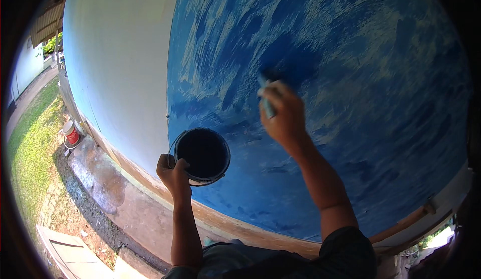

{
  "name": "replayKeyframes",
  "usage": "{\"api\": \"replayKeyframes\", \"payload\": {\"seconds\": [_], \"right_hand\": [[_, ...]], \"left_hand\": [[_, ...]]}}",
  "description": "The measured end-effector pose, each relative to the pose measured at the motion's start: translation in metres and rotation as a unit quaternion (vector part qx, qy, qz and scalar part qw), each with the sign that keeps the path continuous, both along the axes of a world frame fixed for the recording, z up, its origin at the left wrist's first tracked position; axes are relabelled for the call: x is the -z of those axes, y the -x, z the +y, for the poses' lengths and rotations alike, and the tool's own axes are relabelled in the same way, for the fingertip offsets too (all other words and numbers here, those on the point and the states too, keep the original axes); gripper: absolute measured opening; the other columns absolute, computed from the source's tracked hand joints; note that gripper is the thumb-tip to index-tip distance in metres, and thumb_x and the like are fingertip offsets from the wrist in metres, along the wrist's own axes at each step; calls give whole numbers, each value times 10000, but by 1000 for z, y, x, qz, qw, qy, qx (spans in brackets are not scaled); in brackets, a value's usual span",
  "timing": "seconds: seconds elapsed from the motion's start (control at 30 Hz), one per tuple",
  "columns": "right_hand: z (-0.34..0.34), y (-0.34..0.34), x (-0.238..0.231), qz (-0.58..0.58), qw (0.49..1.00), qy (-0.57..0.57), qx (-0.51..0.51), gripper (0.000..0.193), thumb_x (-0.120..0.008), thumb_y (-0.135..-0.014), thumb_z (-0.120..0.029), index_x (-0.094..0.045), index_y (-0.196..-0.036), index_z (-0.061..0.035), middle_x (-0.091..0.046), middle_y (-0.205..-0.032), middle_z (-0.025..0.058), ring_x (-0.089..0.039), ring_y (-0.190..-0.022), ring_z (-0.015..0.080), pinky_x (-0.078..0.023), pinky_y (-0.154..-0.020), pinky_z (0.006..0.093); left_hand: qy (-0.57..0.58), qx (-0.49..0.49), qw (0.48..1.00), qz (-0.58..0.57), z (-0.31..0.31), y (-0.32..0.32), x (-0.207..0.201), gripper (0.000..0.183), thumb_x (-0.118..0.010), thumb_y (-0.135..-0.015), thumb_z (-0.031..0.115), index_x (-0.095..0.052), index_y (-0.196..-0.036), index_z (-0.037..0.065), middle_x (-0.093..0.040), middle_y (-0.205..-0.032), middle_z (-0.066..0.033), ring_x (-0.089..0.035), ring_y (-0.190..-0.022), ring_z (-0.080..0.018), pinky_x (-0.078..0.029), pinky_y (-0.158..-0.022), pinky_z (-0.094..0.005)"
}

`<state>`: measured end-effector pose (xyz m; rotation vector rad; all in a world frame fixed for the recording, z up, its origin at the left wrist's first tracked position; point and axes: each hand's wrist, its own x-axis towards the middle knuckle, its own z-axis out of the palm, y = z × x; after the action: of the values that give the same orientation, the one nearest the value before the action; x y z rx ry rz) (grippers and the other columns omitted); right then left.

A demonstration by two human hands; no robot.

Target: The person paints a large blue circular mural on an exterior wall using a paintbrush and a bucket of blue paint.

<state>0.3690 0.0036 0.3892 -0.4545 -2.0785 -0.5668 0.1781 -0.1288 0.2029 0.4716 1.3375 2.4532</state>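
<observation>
Up against the broad outdoor wall [125, 53], its left part pale and bare and its right part streaked with fresh blue paint, the person works with both arms raised. The right hand [283, 116] is clenched around the light-coloured handle of a paintbrush [266, 96]; the handle runs up out of the curled fingers and the dark bristle end sits just above the fingertips, pressed on the blue surface where the paint is deepest. The thumb lies across the handle near its top.

The left hand [174, 174] is lower and off to the left, closed in a grip on the rim and thin wire bail of a small round black paint bucket [203, 155]. The bucket sits just to the right of those fingers, its mouth turned toward the viewer, the inside dark. It hangs in front of the border between the pale and blue parts of the wall, well apart from the brush hand.

Below the left wrist a worn concrete ledge [115, 189] runs along the foot of the wall. Far out to the left of the fingers, a red and white plastic bucket [71, 134] stands at the ledge's edge beside the grass [30, 154]. A pale flat board [75, 256] lies on the ground at the lower left.
</observation>
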Motion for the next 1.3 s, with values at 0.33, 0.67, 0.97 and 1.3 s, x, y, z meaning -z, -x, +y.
{"api": "replayKeyframes", "payload": {"seconds": [0.33, 0.67, 0.97, 1.3], "right_hand": [[20, 20, 93, -145, 959, -195, 144, 127, -765, -780, -48, -666, -859, -49, -688, -1026, 179, -712, -1031, 301, -644, -752, 386], [-1, 4, -28, 33, 998, -59, -2, 165, -742, -818, -27, -714, -977, -56, -687, -1028, 151, -721, -978, 325, -627, -723, 399], [25, 44, 80, -82, 985, -131, 81, 119, -756, -793, -41, -654, -855, -47, -671, -1050, 197, -713, -1051, 345, -656, -686, 397], [23, -9, -40, 92, 991, -37, -93, 101, -709, -857, -23, -713, -958, -29, -698, -1011, 146, -737, -939, 322, -629, -774, 395]], "left_hand": [[1, -9, 1000, -15, -4, 3, 12, 308, -595, -656, -74, -334, -669, 89, -302, -660, 42, -270, -599, -74, -262, -565, -270], [8, -16, 1000, -24, -9, 9, 23, 303, -589, -653, -81, -337, -673, 87, -313, -659, 41, -271, -605, -77, -274, -572, -274], [8, -20, 999, -34, -10, 2, 21, 280, -592, -659, -69, -354, -681, 76, -326, -669, 39, -287, -613, -74, -279, -568, -266], [-12, -28, 999, -16, -14, 5, 30, 297, -586, -650, -82, -341, -680, 84, -316, -667, 39, -285, -612, -76, -281, -571, -267]]}}
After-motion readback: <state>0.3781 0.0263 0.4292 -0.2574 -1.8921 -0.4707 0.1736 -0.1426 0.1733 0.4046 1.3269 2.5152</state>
